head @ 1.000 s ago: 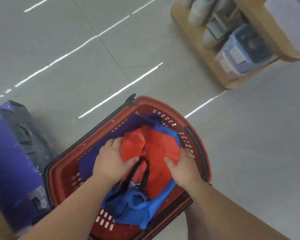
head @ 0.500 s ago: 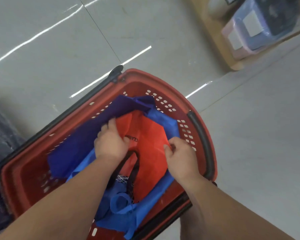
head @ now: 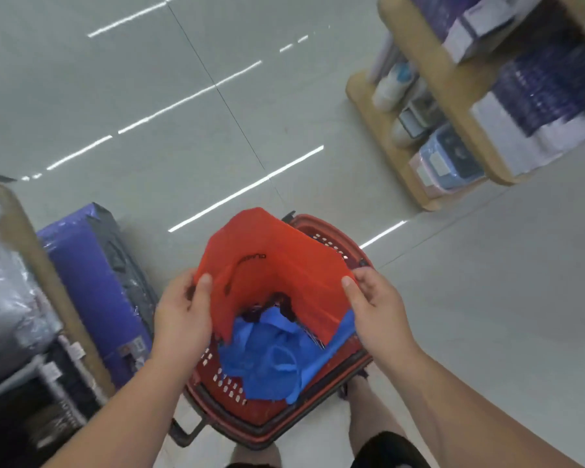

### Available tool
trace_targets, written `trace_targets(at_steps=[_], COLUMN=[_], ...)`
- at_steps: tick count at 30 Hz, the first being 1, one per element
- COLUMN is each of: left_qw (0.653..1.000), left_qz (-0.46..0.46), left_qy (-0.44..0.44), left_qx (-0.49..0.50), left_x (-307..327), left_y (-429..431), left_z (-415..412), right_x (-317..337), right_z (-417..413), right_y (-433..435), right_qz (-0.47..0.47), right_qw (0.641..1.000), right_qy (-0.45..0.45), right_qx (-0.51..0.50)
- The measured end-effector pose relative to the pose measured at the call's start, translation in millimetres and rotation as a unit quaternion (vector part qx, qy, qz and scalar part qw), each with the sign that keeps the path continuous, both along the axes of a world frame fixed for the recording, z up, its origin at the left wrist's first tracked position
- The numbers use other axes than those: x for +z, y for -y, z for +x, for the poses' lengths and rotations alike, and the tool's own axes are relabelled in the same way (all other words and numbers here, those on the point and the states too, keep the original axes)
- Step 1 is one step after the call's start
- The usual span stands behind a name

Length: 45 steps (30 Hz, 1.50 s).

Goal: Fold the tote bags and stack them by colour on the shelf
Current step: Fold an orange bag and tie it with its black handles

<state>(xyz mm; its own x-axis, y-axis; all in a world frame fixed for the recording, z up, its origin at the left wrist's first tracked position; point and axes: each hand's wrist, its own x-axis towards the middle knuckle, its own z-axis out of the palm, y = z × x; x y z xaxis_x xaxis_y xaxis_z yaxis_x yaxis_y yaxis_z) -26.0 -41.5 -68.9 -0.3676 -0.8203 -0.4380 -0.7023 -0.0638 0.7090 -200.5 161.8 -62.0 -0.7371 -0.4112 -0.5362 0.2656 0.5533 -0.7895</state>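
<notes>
Tiled floor; red basket holds blue tote; both hands pinch red tote.

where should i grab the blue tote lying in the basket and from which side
I'd take the blue tote by its loop handle, which lies on top of the crumpled fabric. Come from above at the near side: the basket walls block the sides, and the red tote, held by the left hand and right hand, covers the far part.
</notes>
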Motion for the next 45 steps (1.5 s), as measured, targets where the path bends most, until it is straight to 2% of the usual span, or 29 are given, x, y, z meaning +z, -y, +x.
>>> trace_targets(at_steps=[3, 8, 12, 17, 22, 27, 36, 39, 45], left_qw=[0.998, 0.99, 0.983, 0.962, 0.909, 0.821, 0.743, 0.747, 0.815], left_qz=[-0.04, -0.04, -0.019, -0.03, -0.051, -0.078, -0.183, -0.198, -0.168], left_qy=[-0.026, -0.09, -0.131, -0.14, -0.163, -0.22, -0.216, -0.193, -0.11], left_qx=[0.038, 0.1, 0.128, 0.234, 0.38, 0.521, 0.606, 0.604, 0.544], left_x=[90.2, 215.2, 292.2, 344.1, 384.3, 425.1, 446.4, 449.5, 466.6], left_y=[8.0, 3.5, -12.9, -80.0, -150.4, -195.2, -275.6, -293.4, -318.5], left_z=[21.0, 60.3, 90.7, 137.2, 195.8, 276.5, 482.6, 567.0, 732.5], right_x=[79.8, 188.0, 236.2, 260.2, 292.8, 336.7, 399.2, 410.4, 446.2], right_z=[1.6, 5.1, 1.8, 0.1, 35.2, 127.3, 364.8, 458.6, 624.7], right_y=[11.7, 10.1, 9.5, 6.6, 17.9, 39.4, 66.1, 69.0, 72.8], right_qz=[-0.032, -0.087, -0.15, -0.18, -0.19, -0.209, -0.259, -0.265, -0.293], right_qw=[0.999, 0.995, 0.988, 0.973, 0.951, 0.911, 0.827, 0.801, 0.742], right_qy=[-0.006, -0.033, 0.031, 0.109, 0.096, 0.128, 0.106, 0.092, 0.022], right_qx=[-0.02, -0.033, -0.027, 0.096, 0.224, 0.331, 0.488, 0.529, 0.603])
